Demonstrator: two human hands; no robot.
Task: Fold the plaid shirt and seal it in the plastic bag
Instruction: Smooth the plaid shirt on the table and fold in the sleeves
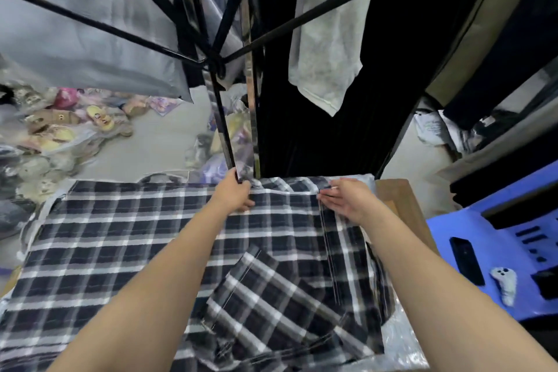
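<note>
Wooden table (401,205), soft plaid shirt (120,235)

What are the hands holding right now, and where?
Both hands, left hand and right hand, are on the plaid shirt at its far collar edge; actual gripping cannot be told.

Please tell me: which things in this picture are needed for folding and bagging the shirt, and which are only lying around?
For the job:
plaid shirt, spread flat
left hand and right hand, at its far edge
clear plastic, under the shirt

Lying about:
black phone and small white object on the blue surface
pile of toys on the floor
white cloth, hanging
</note>
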